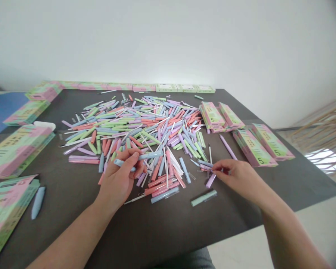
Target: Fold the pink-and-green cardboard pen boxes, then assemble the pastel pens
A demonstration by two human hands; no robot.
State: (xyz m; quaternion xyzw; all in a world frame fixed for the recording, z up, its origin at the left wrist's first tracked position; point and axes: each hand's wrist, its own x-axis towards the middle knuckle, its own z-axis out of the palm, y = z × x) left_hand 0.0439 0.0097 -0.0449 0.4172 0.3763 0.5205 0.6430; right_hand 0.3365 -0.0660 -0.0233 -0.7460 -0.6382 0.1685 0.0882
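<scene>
My left hand (123, 175) is closed around light blue pen parts, over the near side of a big pile. One blue pen piece (152, 155) points right from the fingers, and another blue piece (124, 164) crosses the palm. On the right, my right hand (232, 173) has its fingertips pinched together at a small cluster of pen parts (205, 166); what lies between them is hidden. A purple pen piece (211, 181) rests just beneath those fingers. The pile of pastel pen barrels (134, 125) also holds thin white refills (176, 160).
Pink and green boxes (212, 116) stand stacked at the right, with more boxes (254, 147) nearer. Other boxes (19, 147) line the left side and a row of boxes (144, 87) runs along the wall. A green pen piece (204, 198) lies near the front.
</scene>
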